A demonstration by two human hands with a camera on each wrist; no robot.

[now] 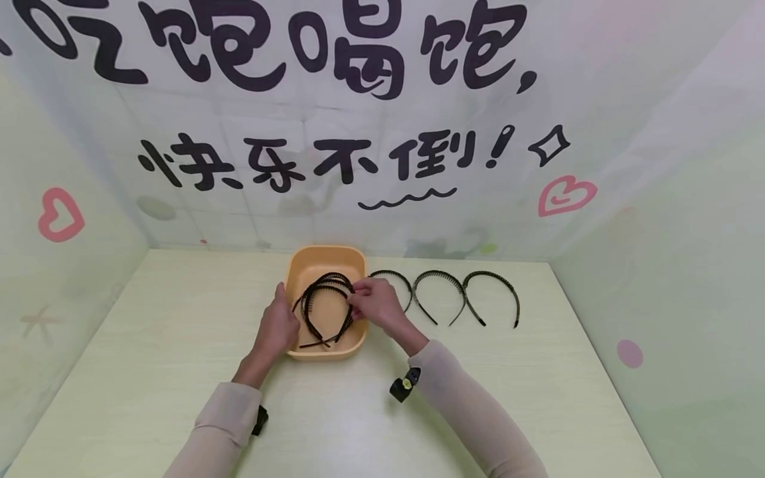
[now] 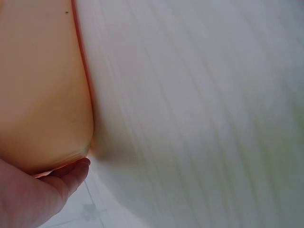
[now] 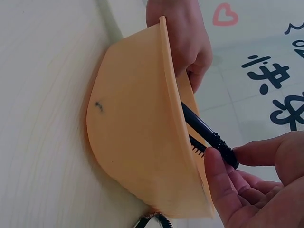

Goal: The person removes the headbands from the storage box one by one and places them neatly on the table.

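An orange plastic basin [image 1: 327, 356] stands on the table with several black toothed headbands [image 1: 307, 312] inside, overlapping each other. My left hand [image 1: 278, 324] grips the basin's left side, and the left wrist view shows its fingers curled at the basin's edge. At the right rim, my right hand [image 1: 379, 304] pinches a black headband [image 3: 202, 121] between thumb and fingers. That headband's pinched part sticks up past the rim in the right wrist view, while its other end is hidden inside the basin.
Right of the basin, three black headbands lie in a row on the pale table: one partly behind my right hand [image 1: 391, 272], a middle headband [image 1: 439, 273] and a right headband [image 1: 491, 274]. A wall [image 1: 335, 226] with lettering rises behind, with side walls left and right.
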